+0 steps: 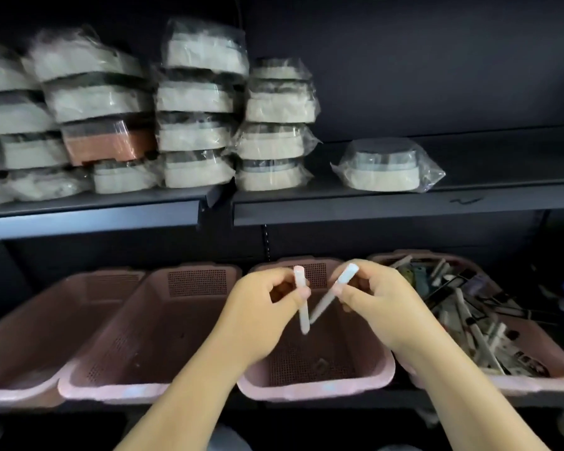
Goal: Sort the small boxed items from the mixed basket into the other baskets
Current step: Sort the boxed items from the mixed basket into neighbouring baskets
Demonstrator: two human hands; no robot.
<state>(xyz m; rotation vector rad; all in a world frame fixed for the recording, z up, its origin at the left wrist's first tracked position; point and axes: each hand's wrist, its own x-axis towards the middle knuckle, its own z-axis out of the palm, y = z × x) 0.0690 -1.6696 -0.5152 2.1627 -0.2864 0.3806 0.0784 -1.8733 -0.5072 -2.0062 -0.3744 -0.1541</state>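
My left hand [267,304] pinches a slim pale pink-topped boxed stick [301,301], held nearly upright. My right hand [375,301] pinches a second slim stick with a light blue top [334,296], tilted so its lower end nearly meets the first. Both sticks hang over a pink basket [316,390] that holds only one small dark item. To the right, the mixed pink basket [541,382] is piled with several slim boxed items. Two more pink baskets stand left: the middle-left basket [111,392] and the far-left basket [17,395].
The baskets sit side by side on a dark lower shelf. Above them, the upper shelf [372,206] carries stacks of plastic-wrapped pale containers [196,131], one of them orange-brown, and a single wrapped container [385,167] to the right. The shelf's back panel is dark.
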